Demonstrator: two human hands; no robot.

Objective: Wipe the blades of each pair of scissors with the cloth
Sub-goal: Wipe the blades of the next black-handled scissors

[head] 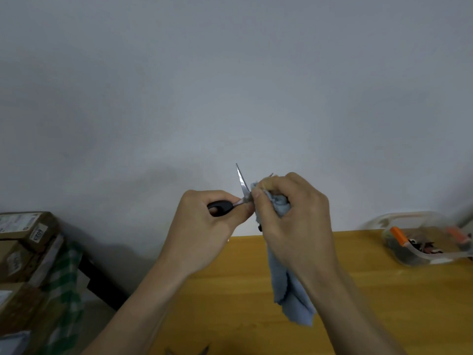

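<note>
scissors [242,189] sit open in the air above the tabletop [245,290]; our left hand [204,226] grips the black handle, our right hand [289,216] pinches the cloth [289,298] round one blade. next, we judge, slide toward the tip, minding the bare edge; open room all around.

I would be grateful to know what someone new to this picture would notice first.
The eye lands on the middle of the view, where the left hand holds open scissors by a black handle, one blade pointing up against the pale wall. Beside it the right hand pinches a light blue cloth around the other blade, the cloth hanging down over the wooden table. At the table's far right stands a clear plastic container.
</note>
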